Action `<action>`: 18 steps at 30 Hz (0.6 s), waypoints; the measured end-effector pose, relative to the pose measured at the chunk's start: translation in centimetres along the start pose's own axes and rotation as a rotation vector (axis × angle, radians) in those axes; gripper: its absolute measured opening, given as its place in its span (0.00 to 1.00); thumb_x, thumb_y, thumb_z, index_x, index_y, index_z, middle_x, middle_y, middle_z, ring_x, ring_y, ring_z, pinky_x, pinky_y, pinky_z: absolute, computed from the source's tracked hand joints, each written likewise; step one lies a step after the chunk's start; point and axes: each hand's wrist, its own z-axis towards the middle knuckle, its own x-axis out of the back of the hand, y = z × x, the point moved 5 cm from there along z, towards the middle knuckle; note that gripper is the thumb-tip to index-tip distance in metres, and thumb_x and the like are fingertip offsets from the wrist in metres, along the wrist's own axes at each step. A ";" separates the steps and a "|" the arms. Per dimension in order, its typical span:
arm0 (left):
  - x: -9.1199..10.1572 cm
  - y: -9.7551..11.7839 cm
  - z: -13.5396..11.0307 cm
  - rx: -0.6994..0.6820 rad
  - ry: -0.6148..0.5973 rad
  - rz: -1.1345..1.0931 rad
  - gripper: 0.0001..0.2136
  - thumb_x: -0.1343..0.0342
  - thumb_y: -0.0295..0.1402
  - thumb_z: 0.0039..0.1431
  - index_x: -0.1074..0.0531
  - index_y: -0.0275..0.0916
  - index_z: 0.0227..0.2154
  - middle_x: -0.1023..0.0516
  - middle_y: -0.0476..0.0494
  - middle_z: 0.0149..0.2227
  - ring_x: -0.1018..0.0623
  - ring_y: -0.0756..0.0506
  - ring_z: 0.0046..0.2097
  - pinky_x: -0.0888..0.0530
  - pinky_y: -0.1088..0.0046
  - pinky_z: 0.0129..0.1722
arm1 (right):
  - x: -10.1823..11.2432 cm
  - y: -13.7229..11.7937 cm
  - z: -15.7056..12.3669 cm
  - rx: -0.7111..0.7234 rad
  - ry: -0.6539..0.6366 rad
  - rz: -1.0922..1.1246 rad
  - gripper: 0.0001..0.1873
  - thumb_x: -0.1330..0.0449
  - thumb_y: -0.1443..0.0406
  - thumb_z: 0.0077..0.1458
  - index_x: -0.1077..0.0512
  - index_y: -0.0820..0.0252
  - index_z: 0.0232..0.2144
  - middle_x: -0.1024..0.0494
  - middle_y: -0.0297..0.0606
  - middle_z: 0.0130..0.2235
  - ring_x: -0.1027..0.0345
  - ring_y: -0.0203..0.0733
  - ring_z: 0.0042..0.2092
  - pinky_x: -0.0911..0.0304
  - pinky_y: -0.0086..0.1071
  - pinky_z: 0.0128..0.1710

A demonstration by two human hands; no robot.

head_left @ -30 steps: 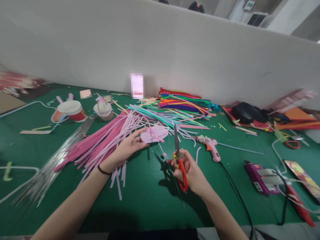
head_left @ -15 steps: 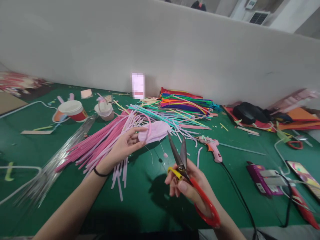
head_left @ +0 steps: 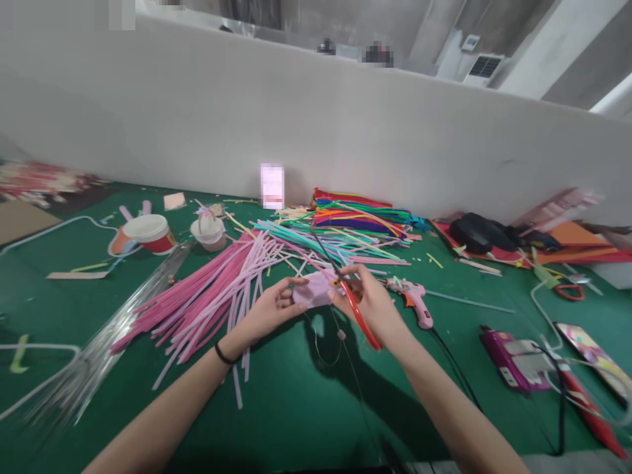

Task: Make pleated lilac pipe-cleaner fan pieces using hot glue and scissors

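My left hand point(head_left: 272, 308) pinches the left end of a flat lilac fuzzy piece point(head_left: 316, 290), which looks made of pipe cleaners. At its right end, the fingers of my right hand point(head_left: 372, 306) touch the same piece. Red-handled scissors point(head_left: 362, 320) stay in that right hand, blades slanting up and away to the left. A thin thread hangs below the piece with a small pale bead-like bit point(head_left: 341, 334) on it. Loose pink pipe cleaners point(head_left: 197, 299) and lilac ones lie left of and behind my hands. My right fingertips are partly hidden by the scissors.
A pink glue gun point(head_left: 419, 304) with a black cord lies to the right, by a purple box point(head_left: 503, 359) with cables and a phone point(head_left: 595, 355). Paper cups point(head_left: 151, 234), silvery strands point(head_left: 118, 329) and bundled coloured pipe cleaners point(head_left: 358, 214) lie farther back and left.
My right hand has moved up and left with the scissors and now meets the lilac piece. The piece has come slightly down and right in view. The camera view has tilted up.
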 end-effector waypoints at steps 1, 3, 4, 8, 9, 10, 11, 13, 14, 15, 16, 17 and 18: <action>0.0 0.1 -0.1 -0.005 -0.008 0.002 0.24 0.32 0.36 0.50 0.29 0.39 0.50 0.21 0.43 0.39 0.22 0.48 0.34 0.27 0.75 0.34 | 1.3 0.1 0.3 0.024 0.093 -0.116 0.19 0.35 0.62 0.48 0.35 0.54 0.42 0.19 0.39 0.41 0.24 0.45 0.42 0.30 0.38 0.42; 0.1 0.2 -0.2 -0.012 -0.026 -0.015 0.24 0.32 0.36 0.50 0.29 0.39 0.50 0.21 0.45 0.36 0.22 0.48 0.34 0.28 0.75 0.34 | 3.5 0.0 0.8 0.051 0.208 -0.265 0.16 0.38 0.63 0.50 0.33 0.54 0.43 0.19 0.39 0.41 0.24 0.46 0.43 0.31 0.38 0.41; 0.2 0.2 -0.2 -0.015 -0.022 -0.026 0.24 0.32 0.35 0.49 0.28 0.39 0.50 0.22 0.45 0.35 0.22 0.48 0.34 0.28 0.75 0.34 | 4.5 -0.2 0.9 0.057 0.253 -0.333 0.16 0.38 0.63 0.50 0.33 0.54 0.43 0.19 0.39 0.40 0.24 0.47 0.42 0.32 0.38 0.40; 1.1 0.7 -0.3 -0.036 0.047 -0.099 0.26 0.31 0.32 0.47 0.28 0.38 0.50 0.21 0.44 0.35 0.22 0.49 0.34 0.27 0.76 0.34 | 6.8 -1.7 -1.2 0.157 0.475 -0.495 0.17 0.38 0.59 0.52 0.33 0.57 0.44 0.21 0.38 0.35 0.26 0.43 0.32 0.34 0.34 0.34; 1.4 0.9 -0.3 -0.046 0.060 -0.126 0.26 0.30 0.32 0.46 0.28 0.38 0.51 0.21 0.44 0.37 0.22 0.48 0.35 0.26 0.76 0.36 | 6.7 -1.8 -2.3 0.174 0.506 -0.498 0.17 0.39 0.58 0.54 0.34 0.56 0.45 0.21 0.37 0.34 0.28 0.41 0.30 0.35 0.32 0.31; 1.6 1.1 -0.3 -0.057 0.068 -0.152 0.27 0.30 0.31 0.46 0.29 0.38 0.52 0.21 0.43 0.38 0.21 0.48 0.37 0.26 0.75 0.38 | 6.2 -1.7 -3.5 0.182 0.494 -0.491 0.18 0.39 0.57 0.55 0.34 0.56 0.45 0.22 0.36 0.33 0.29 0.40 0.29 0.36 0.31 0.30; 1.8 1.4 -0.3 -0.071 0.069 -0.175 0.28 0.30 0.30 0.46 0.29 0.38 0.53 0.21 0.42 0.39 0.21 0.47 0.39 0.26 0.75 0.40 | 5.3 -1.3 -4.5 0.193 0.420 -0.490 0.18 0.39 0.56 0.55 0.34 0.56 0.45 0.23 0.35 0.31 0.31 0.39 0.27 0.36 0.30 0.28; 2.2 1.8 -0.3 -0.096 0.067 -0.200 0.30 0.30 0.29 0.46 0.30 0.38 0.54 0.21 0.41 0.41 0.21 0.46 0.42 0.25 0.74 0.42 | 2.8 0.1 -6.3 0.185 0.189 -0.507 0.18 0.39 0.54 0.56 0.34 0.55 0.44 0.24 0.35 0.31 0.31 0.39 0.27 0.36 0.31 0.28; 2.3 2.0 -0.4 -0.107 0.069 -0.200 0.30 0.31 0.29 0.46 0.30 0.38 0.54 0.21 0.41 0.42 0.21 0.45 0.43 0.25 0.74 0.43 | 1.8 1.0 -7.1 0.165 0.117 -0.543 0.18 0.39 0.54 0.56 0.34 0.55 0.45 0.23 0.36 0.33 0.28 0.41 0.30 0.34 0.32 0.31; 2.4 2.2 -0.5 -0.115 0.072 -0.196 0.30 0.31 0.29 0.47 0.30 0.37 0.55 0.21 0.40 0.43 0.21 0.45 0.43 0.25 0.75 0.43 | 1.1 1.7 -7.7 0.145 0.098 -0.564 0.18 0.39 0.53 0.56 0.33 0.55 0.44 0.22 0.37 0.34 0.27 0.43 0.33 0.33 0.33 0.32; 2.5 2.3 -0.5 -0.123 0.078 -0.191 0.30 0.31 0.29 0.47 0.31 0.37 0.55 0.21 0.40 0.44 0.21 0.45 0.44 0.25 0.75 0.43 | 0.6 2.5 -8.0 0.115 0.076 -0.575 0.19 0.39 0.52 0.56 0.33 0.55 0.44 0.22 0.38 0.36 0.26 0.45 0.35 0.32 0.34 0.34; 2.5 2.4 -0.6 -0.130 0.085 -0.184 0.30 0.31 0.29 0.47 0.31 0.37 0.55 0.21 0.39 0.45 0.21 0.45 0.44 0.25 0.75 0.44 | 0.2 3.2 -8.1 0.094 0.066 -0.581 0.19 0.38 0.52 0.56 0.33 0.55 0.44 0.21 0.39 0.37 0.25 0.46 0.37 0.31 0.35 0.35; 2.5 2.5 -0.7 -0.137 0.091 -0.178 0.29 0.31 0.29 0.47 0.31 0.37 0.55 0.21 0.39 0.46 0.21 0.45 0.45 0.25 0.74 0.44 | 0.0 3.5 -8.1 0.089 0.071 -0.581 0.19 0.38 0.51 0.56 0.33 0.55 0.44 0.21 0.40 0.39 0.25 0.47 0.40 0.31 0.37 0.37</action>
